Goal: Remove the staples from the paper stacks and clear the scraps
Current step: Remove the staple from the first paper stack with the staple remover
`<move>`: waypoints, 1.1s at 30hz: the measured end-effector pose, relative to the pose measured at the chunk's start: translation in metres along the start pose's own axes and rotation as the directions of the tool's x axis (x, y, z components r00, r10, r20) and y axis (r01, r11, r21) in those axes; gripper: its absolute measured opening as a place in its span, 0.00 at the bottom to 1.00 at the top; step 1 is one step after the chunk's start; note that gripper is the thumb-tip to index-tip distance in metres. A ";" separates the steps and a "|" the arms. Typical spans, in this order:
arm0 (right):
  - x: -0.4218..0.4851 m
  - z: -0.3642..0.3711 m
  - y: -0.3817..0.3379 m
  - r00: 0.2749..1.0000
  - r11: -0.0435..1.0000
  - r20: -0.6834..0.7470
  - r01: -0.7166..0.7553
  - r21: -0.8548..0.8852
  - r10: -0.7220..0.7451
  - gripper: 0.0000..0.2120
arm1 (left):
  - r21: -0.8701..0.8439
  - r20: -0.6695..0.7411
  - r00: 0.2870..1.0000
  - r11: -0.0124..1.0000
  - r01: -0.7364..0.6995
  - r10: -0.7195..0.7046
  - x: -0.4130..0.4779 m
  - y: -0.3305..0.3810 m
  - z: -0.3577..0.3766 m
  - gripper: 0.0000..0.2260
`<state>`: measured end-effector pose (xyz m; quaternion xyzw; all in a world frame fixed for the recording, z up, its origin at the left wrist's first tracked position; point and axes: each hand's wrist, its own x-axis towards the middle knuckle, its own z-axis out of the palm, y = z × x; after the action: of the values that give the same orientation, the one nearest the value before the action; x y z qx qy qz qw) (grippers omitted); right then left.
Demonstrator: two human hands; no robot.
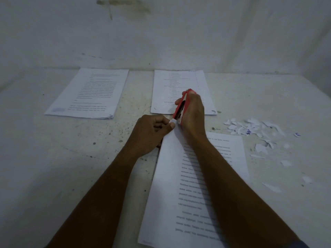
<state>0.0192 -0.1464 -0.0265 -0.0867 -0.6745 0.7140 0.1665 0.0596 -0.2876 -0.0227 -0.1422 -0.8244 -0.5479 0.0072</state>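
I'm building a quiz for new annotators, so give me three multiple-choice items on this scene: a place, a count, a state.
1. Where do the paper scraps lie? A) right of the near stack B) on the far left stack C) under the left hand
2. How many paper stacks lie on the table? A) two B) three C) five
3. What is the right hand doing? A) lying flat B) gripping the red tool C) hanging idle
Key: 1 A, scraps are strewn to that stack's right; 2 B, two far, one near; 3 B, its fingers wrap the tool.
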 end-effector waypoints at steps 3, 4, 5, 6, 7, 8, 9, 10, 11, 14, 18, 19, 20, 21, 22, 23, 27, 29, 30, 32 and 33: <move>0.009 -0.004 0.004 0.994 0.997 0.069 -0.081 -0.006 0.081 0.24 | 0.001 0.009 1.000 1.000 -0.012 0.012 0.000 0.000 0.000 0.09; 0.010 -0.005 0.006 0.989 0.994 0.100 -0.109 0.003 0.108 0.23 | 0.002 0.007 1.000 1.000 -0.008 0.008 0.000 0.001 0.000 0.09; 0.011 -0.006 0.010 0.983 0.991 0.131 -0.131 -0.005 0.130 0.22 | -0.002 0.004 1.000 1.000 0.005 -0.004 0.001 0.001 -0.001 0.09; 0.014 -0.007 0.014 0.979 0.990 0.153 -0.136 -0.026 0.138 0.23 | -0.009 0.005 1.000 1.000 0.021 -0.021 0.001 0.001 -0.002 0.08; 0.014 -0.008 0.015 0.977 0.990 0.164 -0.131 -0.049 0.138 0.24 | -0.014 0.013 0.999 0.999 0.038 -0.037 0.002 0.001 -0.004 0.07; 0.014 -0.009 0.015 0.978 0.990 0.160 -0.126 -0.064 0.135 0.26 | -0.021 0.026 0.998 0.999 0.050 -0.050 0.002 0.001 -0.006 0.06; 0.014 -0.010 0.014 0.981 0.990 0.148 -0.118 -0.073 0.128 0.30 | -0.032 0.041 0.998 0.998 0.058 -0.056 0.002 0.001 -0.008 0.06; 0.012 -0.010 0.011 0.984 0.991 0.132 -0.110 -0.075 0.119 0.33 | -0.046 0.054 0.997 0.997 0.061 -0.059 0.001 0.001 -0.010 0.06; 0.012 -0.010 0.009 0.986 0.992 0.121 -0.104 -0.071 0.112 0.35 | -0.056 0.062 0.996 0.996 0.062 -0.059 0.001 0.001 -0.011 0.06; 0.011 -0.008 0.007 0.982 0.991 0.152 -0.098 -0.087 0.111 0.40 | -0.089 0.084 0.994 0.994 0.071 -0.063 0.002 0.001 -0.013 0.07; 0.008 -0.002 0.005 0.988 0.988 0.107 -0.094 -0.120 0.107 0.45 | -0.138 0.117 0.991 0.987 0.087 -0.071 0.002 0.000 -0.015 0.06; 0.007 -0.002 0.005 0.991 0.990 0.097 -0.084 -0.116 0.096 0.45 | -0.143 0.122 0.990 0.986 0.088 -0.071 0.003 0.000 -0.015 0.07; 0.007 -0.001 0.006 0.992 0.990 0.088 -0.081 -0.116 0.092 0.45 | -0.147 0.126 0.989 0.985 0.089 -0.071 0.003 0.000 -0.015 0.07; 0.006 -0.001 0.004 0.992 0.991 0.087 -0.082 -0.107 0.091 0.46 | -0.152 0.130 0.989 0.984 0.090 -0.070 0.003 0.000 -0.015 0.07; 0.006 -0.002 0.002 0.991 0.990 0.089 -0.094 -0.107 0.103 0.45 | -0.156 0.132 0.989 0.984 0.090 -0.070 0.003 0.000 -0.015 0.07; 0.006 -0.002 0.003 0.991 0.991 0.095 -0.089 -0.102 0.099 0.43 | -0.158 0.133 0.989 0.983 0.089 -0.068 0.003 0.000 -0.015 0.07; 0.008 -0.001 0.006 0.989 0.988 0.102 -0.095 -0.121 0.108 0.40 | -0.160 0.135 0.989 0.983 0.087 -0.066 0.003 0.000 -0.015 0.07; 0.008 -0.001 0.008 0.991 0.985 0.089 -0.083 -0.153 0.098 0.39 | -0.163 0.135 0.989 0.983 0.090 -0.068 0.003 0.000 -0.015 0.08; 0.008 -0.001 0.007 0.995 0.983 0.064 -0.071 -0.168 0.082 0.38 | -0.167 0.134 0.989 0.982 0.092 -0.069 0.003 0.001 -0.014 0.08; 0.007 0.000 0.005 0.999 0.983 0.031 -0.035 -0.179 0.041 0.36 | -0.180 0.132 0.989 0.979 0.094 -0.071 0.002 0.001 -0.014 0.07; 0.005 0.000 0.003 1.000 0.984 0.025 -0.008 -0.180 0.013 0.36 | -0.185 0.130 0.989 0.978 0.096 -0.072 0.002 0.002 -0.014 0.07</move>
<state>0.0140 -0.1448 -0.0288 -0.0954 -0.7378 0.6523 0.1453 0.0559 -0.2989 -0.0155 -0.1407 -0.7721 -0.6145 -0.0805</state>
